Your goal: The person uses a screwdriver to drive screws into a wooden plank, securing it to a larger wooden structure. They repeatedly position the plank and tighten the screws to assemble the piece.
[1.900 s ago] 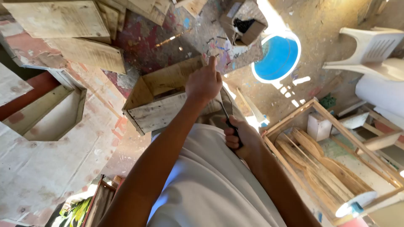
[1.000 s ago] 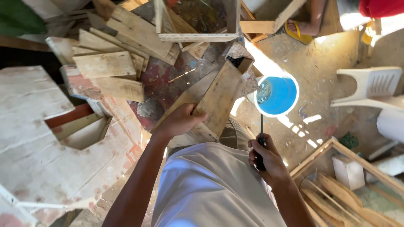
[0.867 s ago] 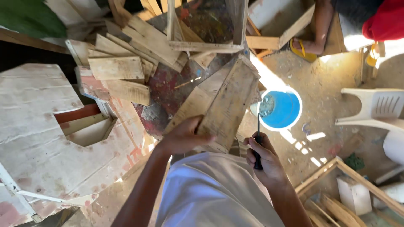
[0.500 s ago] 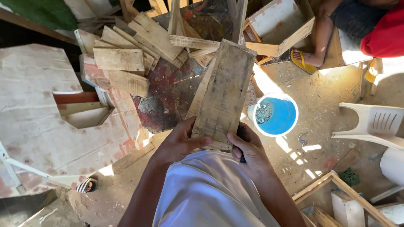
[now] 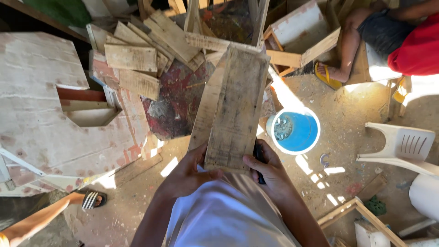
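Note:
I hold a weathered wooden piece (image 5: 235, 105), made of rough planks joined at an angle, up in front of my chest with its long side pointing away from me. My left hand (image 5: 190, 173) grips its near left corner, thumb on top. My right hand (image 5: 270, 171) clasps the near right corner, thumb on the plank face. A dark-handled tool (image 5: 259, 158) is pinned in the same hand against the wood's edge; its tip is hidden.
A blue bucket (image 5: 295, 132) with metal bits stands on the sandy floor to the right, and a white plastic chair (image 5: 402, 146) beyond it. Stacked planks (image 5: 137, 59) and a pale cut board (image 5: 41, 114) lie left. Another person's sandalled foot (image 5: 331, 75) is at top right, and someone's foot (image 5: 93, 200) at lower left.
The wooden piece has swung up from low and tilted to upright in front of me. My right hand, still carrying the dark tool, has come in and taken its right corner.

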